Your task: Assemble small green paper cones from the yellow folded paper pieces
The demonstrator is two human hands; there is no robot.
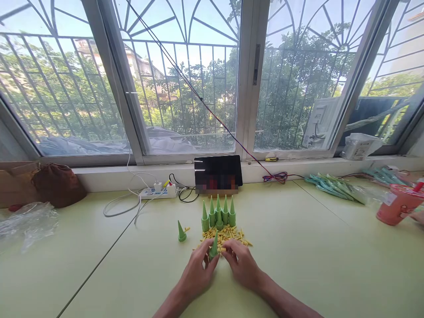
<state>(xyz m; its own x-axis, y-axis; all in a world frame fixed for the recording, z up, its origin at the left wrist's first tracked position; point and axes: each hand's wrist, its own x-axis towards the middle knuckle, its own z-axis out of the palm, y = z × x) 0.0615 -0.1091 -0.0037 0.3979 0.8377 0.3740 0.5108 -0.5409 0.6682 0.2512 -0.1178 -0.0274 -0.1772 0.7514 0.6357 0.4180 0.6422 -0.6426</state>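
Between the fingers of my left hand (pixel 200 265) is a green cone-shaped piece (pixel 215 244), point upward. Close beside it, my right hand (pixel 243 263) pinches a small yellow peg (pixel 223 249) against the cone's side; whether it touches cannot be made out. Just beyond my fingers lies a loose pile of small yellow pegs (pixel 228 233). Behind the pile stand several green cones on cylinders (pixel 212 216), grouped upright. To the left, a single green cone (pixel 181 232) stands apart with a yellow peg (pixel 187 229) at its side.
A dark tablet (pixel 217 172) leans by the window sill. Left of it sit a power strip (pixel 159 192) with cables and a brown bag (pixel 59 185). At right are a red cup (pixel 397 205) and teal plastic packets (pixel 333 187). Part of another person's hand (pixel 418 216) shows at the right edge.
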